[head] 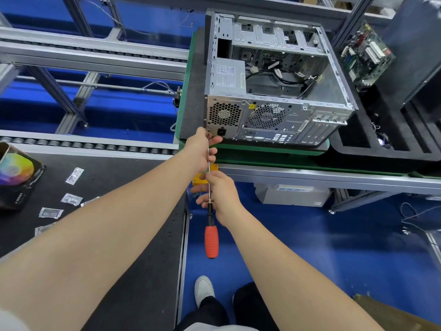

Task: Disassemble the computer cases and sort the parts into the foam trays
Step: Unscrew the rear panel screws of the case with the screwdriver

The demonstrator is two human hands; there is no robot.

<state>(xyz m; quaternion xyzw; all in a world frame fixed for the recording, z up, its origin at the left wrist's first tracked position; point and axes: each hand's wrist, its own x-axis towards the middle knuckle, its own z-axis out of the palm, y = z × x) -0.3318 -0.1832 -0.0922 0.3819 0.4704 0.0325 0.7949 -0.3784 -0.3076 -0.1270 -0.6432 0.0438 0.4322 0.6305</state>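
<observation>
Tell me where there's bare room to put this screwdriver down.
The black mat is bare between the packets and its right edge. A narrow dark strip is free left of the computer case. The foam tray already holds parts.

Screwdriver (211,240) handle orange-red; computer case (274,91) silver-grey; foam tray (386,139) black.

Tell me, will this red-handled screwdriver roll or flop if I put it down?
The screwdriver probably stays stiff: its long shaft looks like straight metal. The rounded handle seems apt to roll on a flat surface. Likely handle-heavy, the red grip being far thicker than the shaft.
</observation>
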